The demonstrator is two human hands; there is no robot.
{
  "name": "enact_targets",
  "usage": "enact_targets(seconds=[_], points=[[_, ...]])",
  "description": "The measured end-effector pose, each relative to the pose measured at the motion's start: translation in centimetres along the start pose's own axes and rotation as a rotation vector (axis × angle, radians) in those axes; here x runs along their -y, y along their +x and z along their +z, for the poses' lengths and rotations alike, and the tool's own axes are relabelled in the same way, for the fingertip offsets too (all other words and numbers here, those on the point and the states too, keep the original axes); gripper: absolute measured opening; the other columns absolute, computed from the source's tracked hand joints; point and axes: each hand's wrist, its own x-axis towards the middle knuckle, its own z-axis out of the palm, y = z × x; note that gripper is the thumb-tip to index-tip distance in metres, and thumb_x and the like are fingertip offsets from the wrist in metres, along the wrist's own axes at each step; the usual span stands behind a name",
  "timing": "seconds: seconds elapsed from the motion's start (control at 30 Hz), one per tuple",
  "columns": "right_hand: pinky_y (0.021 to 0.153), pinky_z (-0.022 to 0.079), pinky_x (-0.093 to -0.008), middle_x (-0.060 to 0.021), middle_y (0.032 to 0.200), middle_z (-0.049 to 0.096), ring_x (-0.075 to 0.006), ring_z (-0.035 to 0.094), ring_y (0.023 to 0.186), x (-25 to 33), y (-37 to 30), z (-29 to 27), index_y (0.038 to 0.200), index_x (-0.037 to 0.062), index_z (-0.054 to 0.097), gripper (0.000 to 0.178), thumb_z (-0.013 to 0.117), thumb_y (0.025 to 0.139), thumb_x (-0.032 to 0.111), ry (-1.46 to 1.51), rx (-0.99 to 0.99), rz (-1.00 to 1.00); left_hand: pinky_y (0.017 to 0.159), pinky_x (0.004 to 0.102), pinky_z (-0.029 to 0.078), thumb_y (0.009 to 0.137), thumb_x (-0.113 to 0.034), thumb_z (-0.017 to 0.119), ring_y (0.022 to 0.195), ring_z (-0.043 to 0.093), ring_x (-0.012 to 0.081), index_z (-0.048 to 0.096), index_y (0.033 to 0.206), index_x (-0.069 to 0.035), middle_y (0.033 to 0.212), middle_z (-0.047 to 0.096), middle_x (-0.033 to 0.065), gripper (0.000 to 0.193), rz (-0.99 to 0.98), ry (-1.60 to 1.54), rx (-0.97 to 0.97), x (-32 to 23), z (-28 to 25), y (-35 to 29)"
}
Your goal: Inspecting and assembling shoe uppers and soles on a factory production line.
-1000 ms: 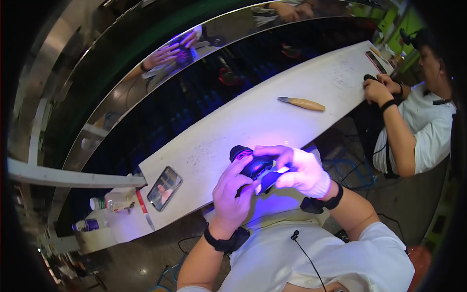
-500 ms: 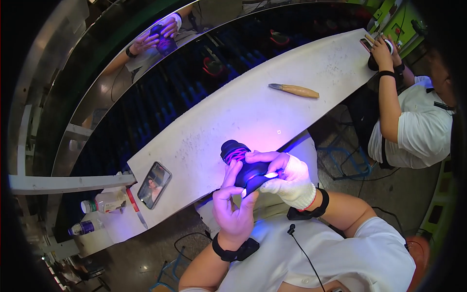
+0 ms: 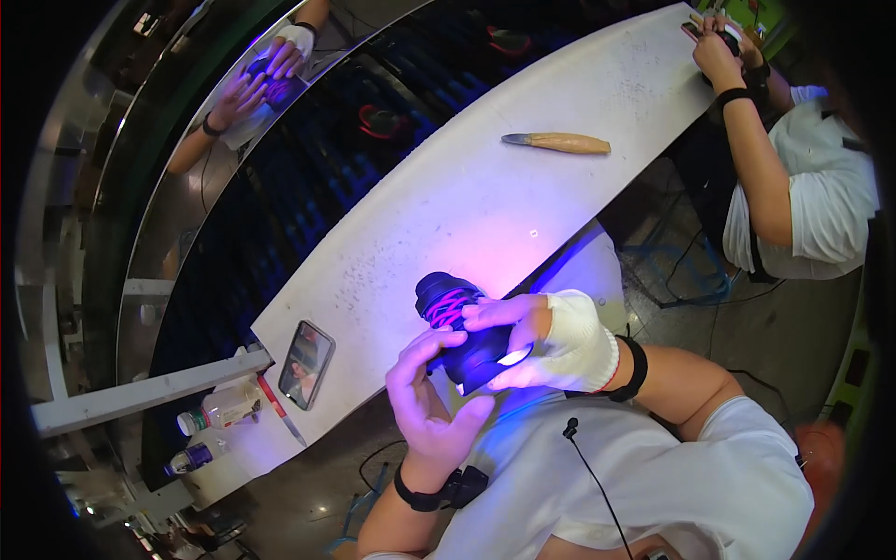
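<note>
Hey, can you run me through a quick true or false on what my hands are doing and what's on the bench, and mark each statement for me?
1. The left hand and the right hand both touch the dark shoe. True.
2. Neither hand wears a glove. False: the right hand has a white glove on, while the left hand is bare.
3. A wooden-handled tool lies on the white bench. True.
4. The phone lies to the right of the dark shoe. False: it lies to the left.
5. The shoe's laces are green. False: they look pink.
</note>
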Motion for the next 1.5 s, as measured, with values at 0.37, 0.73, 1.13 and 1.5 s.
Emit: enact_targets(seconds=[0.37, 0.73, 1.13, 1.5], points=[[0.085, 0.062, -0.0462, -0.0175, 0.133, 0.070, -0.0376, 0.073, 0.103, -3.9, -0.2, 2.4, 0.083, 0.0065, 0.066, 0.043, 0.091, 0.076, 0.041, -0.314, 0.086, -0.147, 0.122, 0.0585, 0.038, 0.112, -0.039, 0.057, 0.138, 0.057, 0.0419, 0.059, 0.117, -0.001, 0.130, 0.069, 0.0281, 0.038, -0.086, 0.057, -0.154, -0.1, -2.4, -0.5], [0.095, 0.058, -0.0537, -0.0199, 0.118, 0.068, -0.0394, 0.067, 0.105, -4.8, 1.5, 4.2, 0.086, 0.0030, 0.061, 0.050, 0.089, 0.071, 0.042, -0.389, 0.216, -0.180, 0.124, 0.0584, 0.040, 0.071, -0.021, 0.103, 0.142, 0.058, 0.0466, 0.071, 0.113, 0.002, 0.131, 0.074, 0.0293, 0.058, -0.167, 0.321, 0.126, 0.6, -7.9, -1.3], [0.105, 0.053, -0.0586, -0.0169, 0.133, 0.065, -0.0422, 0.065, 0.119, -8.6, -0.8, 7.7, 0.092, 0.0087, 0.062, 0.043, 0.087, 0.069, 0.034, -0.423, 0.228, -0.342, 0.097, 0.0385, 0.059, 0.075, -0.037, 0.095, 0.112, 0.078, 0.0286, 0.053, 0.152, 0.000, 0.124, 0.077, 0.0192, 0.095, -0.714, 0.531, 0.113, 0.7, -8.5, -1.0], [0.111, 0.050, -0.0616, -0.0186, 0.137, 0.068, -0.0394, 0.065, 0.127, -10.4, -3.2, 8.1, 0.098, 0.0121, 0.058, 0.044, 0.089, 0.074, 0.032, -0.394, 0.146, -0.321, 0.102, 0.0385, 0.057, 0.068, -0.034, 0.100, 0.117, 0.075, 0.0308, 0.051, 0.157, -0.002, 0.128, 0.075, 0.0216, 0.107, -0.736, 0.650, 0.342, -1.5, -9.2, 0.5]])
